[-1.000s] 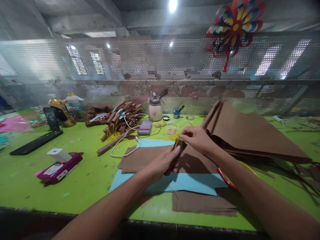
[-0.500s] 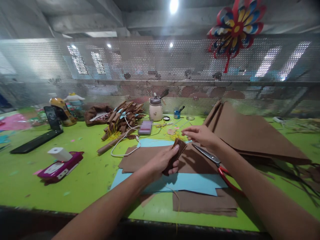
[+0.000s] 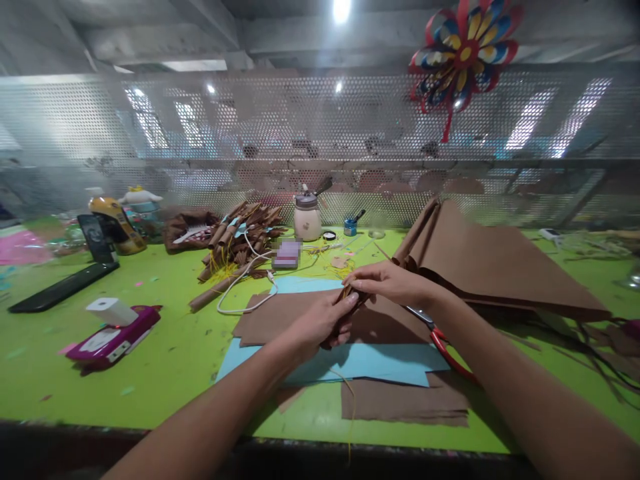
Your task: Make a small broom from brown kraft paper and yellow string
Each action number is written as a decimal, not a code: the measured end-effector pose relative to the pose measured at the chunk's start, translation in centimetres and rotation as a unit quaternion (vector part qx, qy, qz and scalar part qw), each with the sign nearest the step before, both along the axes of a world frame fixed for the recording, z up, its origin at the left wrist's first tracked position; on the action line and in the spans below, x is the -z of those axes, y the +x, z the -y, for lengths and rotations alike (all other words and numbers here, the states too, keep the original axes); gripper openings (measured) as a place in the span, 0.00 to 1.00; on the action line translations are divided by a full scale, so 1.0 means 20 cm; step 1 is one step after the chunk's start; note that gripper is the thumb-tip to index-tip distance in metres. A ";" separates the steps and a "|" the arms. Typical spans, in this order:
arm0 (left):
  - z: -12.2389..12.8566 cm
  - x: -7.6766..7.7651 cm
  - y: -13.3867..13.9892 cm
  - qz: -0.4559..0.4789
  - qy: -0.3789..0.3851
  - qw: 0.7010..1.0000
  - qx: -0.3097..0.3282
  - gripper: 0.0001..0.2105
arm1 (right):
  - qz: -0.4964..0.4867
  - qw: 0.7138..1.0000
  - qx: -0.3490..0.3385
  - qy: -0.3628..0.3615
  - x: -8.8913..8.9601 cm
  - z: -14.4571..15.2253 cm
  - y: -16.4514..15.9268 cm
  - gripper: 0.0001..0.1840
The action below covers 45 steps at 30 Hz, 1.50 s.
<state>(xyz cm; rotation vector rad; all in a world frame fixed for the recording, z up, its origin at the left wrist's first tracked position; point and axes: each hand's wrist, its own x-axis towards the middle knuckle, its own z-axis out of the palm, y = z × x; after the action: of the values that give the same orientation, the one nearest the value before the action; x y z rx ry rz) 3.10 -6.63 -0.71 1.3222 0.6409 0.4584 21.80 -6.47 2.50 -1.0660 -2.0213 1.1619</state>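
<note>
My left hand (image 3: pixel 327 323) is closed around a small bundle of pleated brown paper (image 3: pixel 361 303), thumb on top. Over the bundle's upper end, my right hand (image 3: pixel 387 281) has its fingers bent and pressed on the folds, covering most of them. Beneath both hands lie brown paper sheets (image 3: pixel 285 321) and light blue paper (image 3: pixel 390 365). Scissors (image 3: pixel 443 343) with red handles rest below my right wrist, partly hidden by the forearm. A thin yellow string (image 3: pixel 351 400) trails over the lower sheets towards the table's front edge.
Large brown paper (image 3: pixel 500 267) lies folded at the right. Behind my hands are tied brown paper pieces (image 3: pixel 240 233), a pale bottle (image 3: pixel 307 220) and a small blue jar (image 3: pixel 350 227). A purple power strip (image 3: pixel 115 337) and a phone on a stand (image 3: pixel 95 240) are left.
My right hand has moved left and down onto the top of the pleated paper, which it was apart from before. My left hand keeps its hold. The view has shifted slightly.
</note>
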 end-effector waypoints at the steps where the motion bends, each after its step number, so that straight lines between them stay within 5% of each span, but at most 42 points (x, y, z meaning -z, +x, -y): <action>1: 0.00 0.00 0.00 -0.004 0.007 1.000 -0.005 0.20 | 0.001 1.000 0.005 0.002 0.00 0.00 -0.01 0.17; 9: -0.02 0.01 -0.01 -0.002 0.035 0.999 -0.009 0.20 | -0.056 0.997 0.041 -0.014 0.02 0.03 -0.04 0.16; 17: -0.03 0.04 0.01 -0.065 0.093 0.993 -0.035 0.22 | 0.002 0.993 0.113 0.016 0.04 0.02 -0.08 0.11; 26: -0.02 0.03 0.01 0.022 -0.017 0.999 -0.035 0.25 | 0.027 0.987 0.160 0.013 0.07 0.00 -0.09 0.09; 35: -0.04 0.06 0.01 -0.029 -0.017 0.999 -0.041 0.22 | -0.010 0.976 0.217 0.003 0.11 -0.01 -0.12 0.09; 45: -0.03 0.03 0.00 0.040 -0.087 0.995 -0.006 0.14 | -0.095 0.952 0.282 0.066 0.08 -0.04 -0.05 0.07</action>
<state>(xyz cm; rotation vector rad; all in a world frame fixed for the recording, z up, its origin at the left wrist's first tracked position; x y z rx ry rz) 3.12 -6.06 -1.23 1.1302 0.6073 0.4530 20.81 -5.63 0.86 -1.2932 -1.4776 0.7809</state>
